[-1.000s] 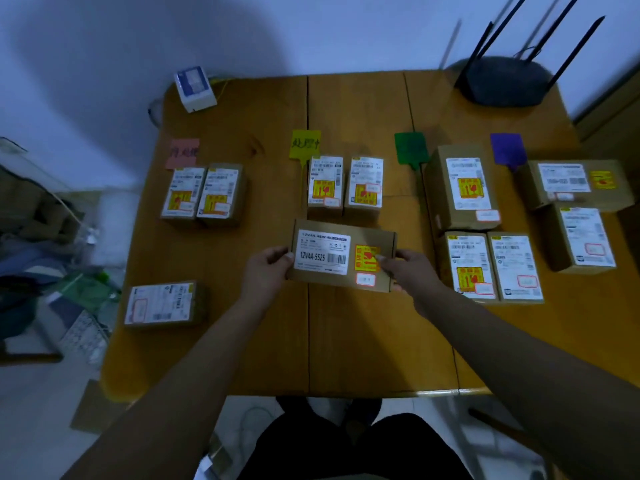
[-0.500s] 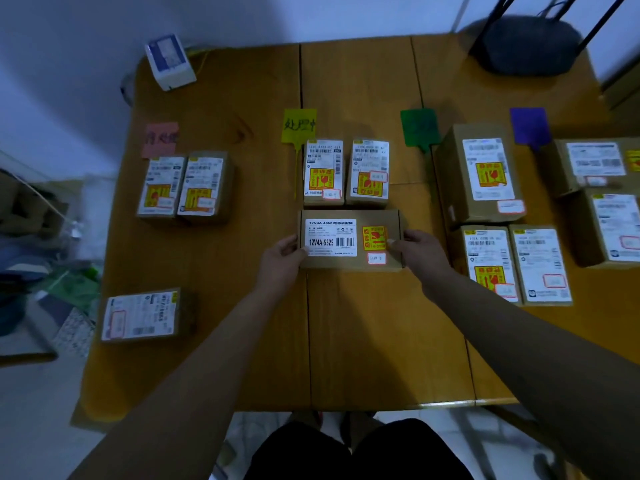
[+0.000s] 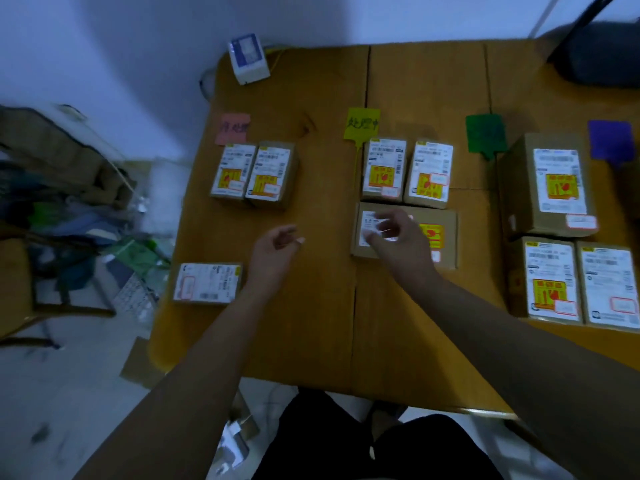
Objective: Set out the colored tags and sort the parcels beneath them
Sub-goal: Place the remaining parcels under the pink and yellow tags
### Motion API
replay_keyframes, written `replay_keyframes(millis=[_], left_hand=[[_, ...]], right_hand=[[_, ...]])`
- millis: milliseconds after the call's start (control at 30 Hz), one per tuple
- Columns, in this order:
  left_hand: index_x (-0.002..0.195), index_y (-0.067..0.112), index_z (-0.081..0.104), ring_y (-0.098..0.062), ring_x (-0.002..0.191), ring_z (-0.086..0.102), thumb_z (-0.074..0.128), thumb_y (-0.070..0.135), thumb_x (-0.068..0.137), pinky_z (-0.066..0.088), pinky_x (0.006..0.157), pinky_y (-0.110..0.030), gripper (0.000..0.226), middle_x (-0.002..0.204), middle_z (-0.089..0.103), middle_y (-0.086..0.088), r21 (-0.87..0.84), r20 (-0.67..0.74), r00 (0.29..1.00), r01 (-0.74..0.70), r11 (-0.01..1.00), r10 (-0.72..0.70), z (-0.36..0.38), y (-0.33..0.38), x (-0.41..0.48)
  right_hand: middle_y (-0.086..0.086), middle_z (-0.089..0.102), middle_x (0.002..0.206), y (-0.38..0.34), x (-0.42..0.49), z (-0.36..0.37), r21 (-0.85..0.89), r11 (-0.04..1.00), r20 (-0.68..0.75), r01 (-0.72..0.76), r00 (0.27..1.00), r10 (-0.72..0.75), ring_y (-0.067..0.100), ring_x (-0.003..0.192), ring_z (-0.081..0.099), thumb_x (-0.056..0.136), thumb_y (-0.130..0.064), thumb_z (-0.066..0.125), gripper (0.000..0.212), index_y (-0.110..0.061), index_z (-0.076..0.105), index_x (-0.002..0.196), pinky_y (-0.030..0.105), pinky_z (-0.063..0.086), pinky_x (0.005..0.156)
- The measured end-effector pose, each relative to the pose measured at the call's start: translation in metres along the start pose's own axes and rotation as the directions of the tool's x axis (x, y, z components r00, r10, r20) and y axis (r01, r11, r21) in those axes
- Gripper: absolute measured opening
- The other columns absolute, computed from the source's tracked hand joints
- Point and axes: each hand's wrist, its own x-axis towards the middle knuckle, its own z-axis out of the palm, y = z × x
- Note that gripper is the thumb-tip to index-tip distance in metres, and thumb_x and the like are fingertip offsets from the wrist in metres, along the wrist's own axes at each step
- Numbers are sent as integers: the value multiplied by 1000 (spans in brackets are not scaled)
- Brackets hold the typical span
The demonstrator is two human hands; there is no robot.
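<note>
Four tags lie in a row on the wooden table (image 3: pixel 311 323): pink (image 3: pixel 232 128), yellow (image 3: pixel 362 123), green (image 3: pixel 485 135) and purple (image 3: pixel 612 142). Two small parcels (image 3: pixel 254 174) sit under the pink tag and two (image 3: pixel 408 173) under the yellow. Below those lies a wide flat parcel (image 3: pixel 443 237). My right hand (image 3: pixel 398 242) hovers over its left half, fingers loose, holding nothing. My left hand (image 3: pixel 277 252) is empty over bare wood to the left. One lone parcel (image 3: pixel 207 282) lies at the table's left edge. A large parcel (image 3: pixel 550 185) and two smaller ones (image 3: pixel 581 282) sit under the green tag.
A small white and blue box (image 3: pixel 247 62) stands at the table's far left corner. A dark object (image 3: pixel 602 53) sits at the far right corner. Clutter and a chair (image 3: pixel 52 220) fill the floor left of the table.
Both hands have let go of the wide flat parcel, which now rests under the yellow tag's pair. My left hand has moved left and my right hand drifts left over the parcel.
</note>
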Motion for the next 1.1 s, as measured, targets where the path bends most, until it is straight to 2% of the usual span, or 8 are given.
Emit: replay_keyframes(millis=[133,267,400,500,633,767,900,1100], left_hand=[[120,18,72,-16,92,65,72,20,95,52,66,-17,26,98,71,-4,-102,10,1000,10,995,-9,-47,-11,-1],[119,21,72,-19,98,70,72,24,95,56,82,-33,24,105,75,-4,-117,38,999,0,993,5,-106,-27,6],[119,22,72,-7,97,66,73,25,93,55,87,-29,27,105,69,8,155,-161,978,-104,982,129,-167,-58,13],[123,24,71,-21,111,64,72,33,89,53,97,-40,35,120,67,-2,431,-250,958,-22,902,143,-205,-89,26],[129,25,70,-20,109,67,62,51,91,52,89,-36,47,126,71,-2,378,-53,985,173,910,-165,-223,-118,38],[137,30,63,-14,102,68,66,51,90,46,79,-28,52,129,67,5,129,28,965,254,959,-260,-217,-128,38],[147,24,52,-31,104,72,75,45,89,59,75,-36,66,136,65,-7,-164,184,885,457,874,-429,-224,-117,32],[131,17,68,-35,108,74,75,55,85,58,95,-48,60,125,74,-10,-312,552,822,362,879,-142,-248,-66,4]], right_hand=[[3,68,107,-40,-16,67,9,998,242,-56,969,52,18,96,65,90,-34,81,37,-18,70,123,34,54,79],[-1,65,109,-65,-28,134,-35,989,356,-144,923,147,8,81,61,94,-40,76,39,-22,65,127,25,45,64],[6,60,120,-72,-36,193,-179,961,378,-210,887,264,22,94,61,97,-38,71,57,-18,51,146,31,45,68],[13,60,139,-74,-40,226,-323,909,419,-264,821,388,29,110,65,100,-42,67,68,-14,40,156,36,46,72],[11,68,135,-66,-46,260,-259,905,426,-337,801,420,29,112,69,103,-38,64,47,-13,55,142,45,58,95],[9,69,132,-60,-51,268,-172,926,354,-336,856,377,27,112,69,101,-37,68,30,-22,60,126,51,56,101],[10,56,142,-80,-46,247,-127,974,304,-186,928,217,29,117,66,95,-49,72,63,-24,52,150,51,59,96],[-14,78,100,-162,-32,197,30,999,314,43,948,-50,3,87,77,82,-46,87,30,-37,74,107,28,62,76]])
